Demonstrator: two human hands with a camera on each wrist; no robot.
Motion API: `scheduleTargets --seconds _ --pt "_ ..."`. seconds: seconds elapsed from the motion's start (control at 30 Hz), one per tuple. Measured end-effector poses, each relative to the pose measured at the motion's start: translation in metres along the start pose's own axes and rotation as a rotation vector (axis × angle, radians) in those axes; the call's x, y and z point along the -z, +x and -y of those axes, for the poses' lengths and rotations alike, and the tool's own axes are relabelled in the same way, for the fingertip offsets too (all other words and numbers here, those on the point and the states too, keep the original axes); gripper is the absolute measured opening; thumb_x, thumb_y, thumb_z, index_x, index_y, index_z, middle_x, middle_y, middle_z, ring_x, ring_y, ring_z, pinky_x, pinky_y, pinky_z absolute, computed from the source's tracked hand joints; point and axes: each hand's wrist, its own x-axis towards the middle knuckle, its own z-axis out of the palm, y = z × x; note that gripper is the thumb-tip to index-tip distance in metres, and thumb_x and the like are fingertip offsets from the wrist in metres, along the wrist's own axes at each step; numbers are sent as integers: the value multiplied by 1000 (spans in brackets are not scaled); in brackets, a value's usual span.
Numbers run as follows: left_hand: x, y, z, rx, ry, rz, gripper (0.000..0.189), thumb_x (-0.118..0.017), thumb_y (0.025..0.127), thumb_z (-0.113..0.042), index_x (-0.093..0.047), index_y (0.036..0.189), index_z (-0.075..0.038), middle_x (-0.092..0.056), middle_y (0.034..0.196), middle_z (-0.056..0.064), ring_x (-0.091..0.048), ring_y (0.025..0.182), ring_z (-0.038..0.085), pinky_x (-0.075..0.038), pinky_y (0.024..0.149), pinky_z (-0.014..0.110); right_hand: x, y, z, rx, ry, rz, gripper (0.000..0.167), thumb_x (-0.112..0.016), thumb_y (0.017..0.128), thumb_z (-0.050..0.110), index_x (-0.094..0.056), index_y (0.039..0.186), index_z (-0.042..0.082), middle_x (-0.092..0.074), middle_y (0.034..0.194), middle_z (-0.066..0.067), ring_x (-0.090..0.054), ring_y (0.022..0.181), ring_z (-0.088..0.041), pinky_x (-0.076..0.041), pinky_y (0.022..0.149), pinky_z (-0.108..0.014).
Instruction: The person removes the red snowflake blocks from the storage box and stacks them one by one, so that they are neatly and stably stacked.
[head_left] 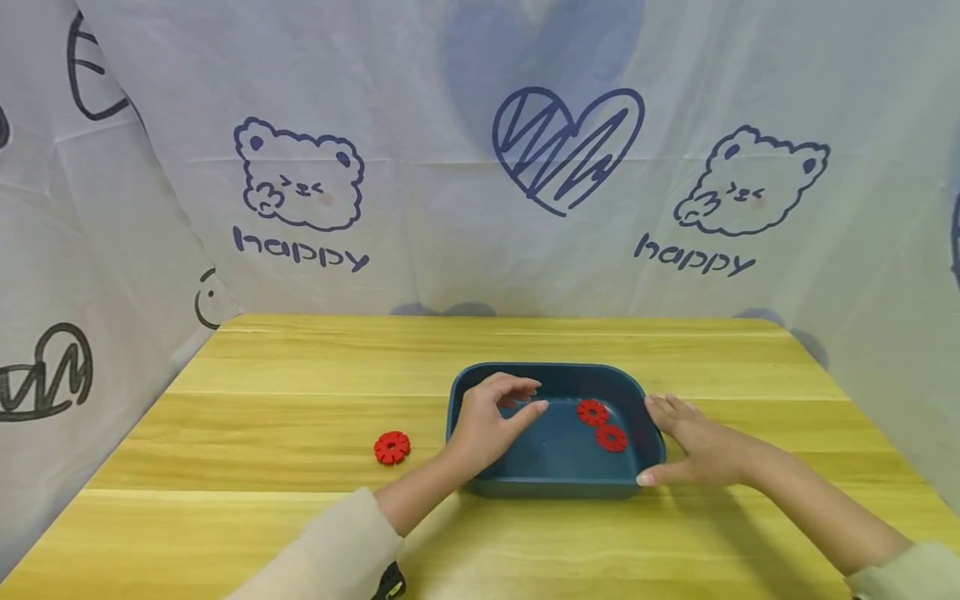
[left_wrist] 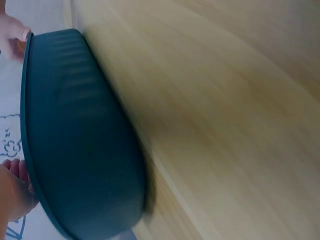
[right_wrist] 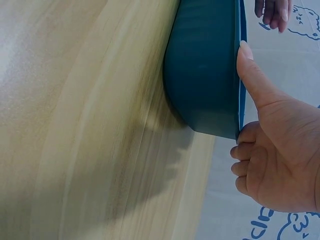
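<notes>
A dark blue-green plastic bin (head_left: 555, 490) stands on the table, with two red notched plastic discs (head_left: 592, 412) lying inside toward its right. My left hand (head_left: 491, 421) hovers over the left part of the bin, thumb and fingers apart and slightly bent, with nothing visible between them. Left of the bin, a third red notched disc (head_left: 392, 448) lies on the wood. My right hand (head_left: 697, 446) rests against the bin's right end, its thumb at the near corner of the rim. In the right wrist view, the right thumb (right_wrist: 255, 77) touches the rim from outside.
The bin stands on a light wooden table (head_left: 270, 392). A white cloth (head_left: 427, 225) printed with bears and hearts hangs behind and beside it. Near the bottom edge, a dark strap (head_left: 390, 581) shows below the left sleeve (head_left: 330, 550).
</notes>
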Motion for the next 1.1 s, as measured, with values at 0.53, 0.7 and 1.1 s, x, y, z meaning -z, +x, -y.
scheduleTargets --seconds 0.53,0.7,1.1 --pt "-47 14 -9 2 -5 60 25 -68 84 -17 -68 104 -1 -65 96 13 -62 89 24 -53 77 23 -1 2 -1 -5 -25 -7 107 -68 74 57 -22 141 -13 -19 147 -34 -11 133 -57 -21 101 -70" --pt "-59 20 -11 6 -12 66 26 -69 84 -16 -68 104 -1 -64 96 14 -61 86 23 -53 77 24 -1 1 -1 -1 -25 -3 106 -67 74 56 -22 141 -13 -19 147 -34 -10 132 -57 -20 100 -70" --pt "-81 30 -14 47 22 41 27 -70 83 -18 -68 104 -1 -64 94 10 -62 81 21 -53 69 20 -1 1 1 4 -32 -8 106 -67 75 56 -23 140 -14 -20 146 -35 -11 132 -57 -22 100 -70"
